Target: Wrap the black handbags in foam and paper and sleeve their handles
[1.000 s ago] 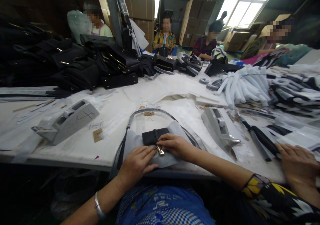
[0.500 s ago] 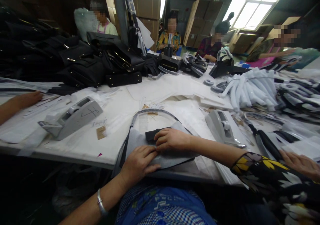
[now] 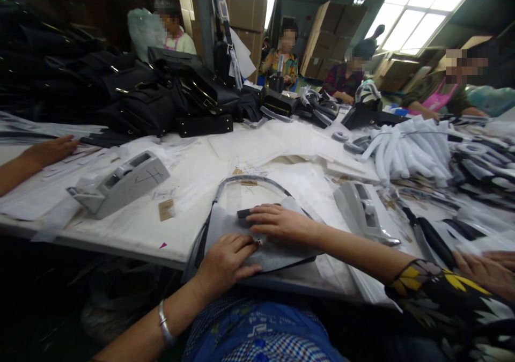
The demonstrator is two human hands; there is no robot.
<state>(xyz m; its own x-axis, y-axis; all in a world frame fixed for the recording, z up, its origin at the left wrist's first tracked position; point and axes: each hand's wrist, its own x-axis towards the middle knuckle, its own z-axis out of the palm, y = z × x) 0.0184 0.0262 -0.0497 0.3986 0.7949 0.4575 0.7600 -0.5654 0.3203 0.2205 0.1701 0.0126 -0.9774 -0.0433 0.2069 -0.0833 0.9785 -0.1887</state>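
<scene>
A handbag lies on the table in front of me, its front covered by a grey sheet (image 3: 225, 222) and its upright handle (image 3: 257, 178) wrapped in clear film. My right hand (image 3: 284, 223) lies across a black flap tab (image 3: 243, 213), fingers stretched out over it and the sheet. Between the hands a small metal clasp (image 3: 259, 242) shows through the sheet. My left hand (image 3: 227, 259) rests on the sheet's lower left with fingertips touching beside the clasp, its thumb apart from the fingers. The palm sides of both hands are hidden.
Grey tape dispensers stand left (image 3: 120, 185) and right (image 3: 366, 212) of the bag. Black bags (image 3: 137, 99) are heaped at back left, white wrapped rolls (image 3: 410, 147) at right. Co-workers' hands reach in at the left (image 3: 50, 150) and right (image 3: 483, 273); several people work across the table.
My right hand has flattened over the black tab and moved slightly up, baring the metal clasp. My left hand stays nearly where it was. The view has shifted a little.
</scene>
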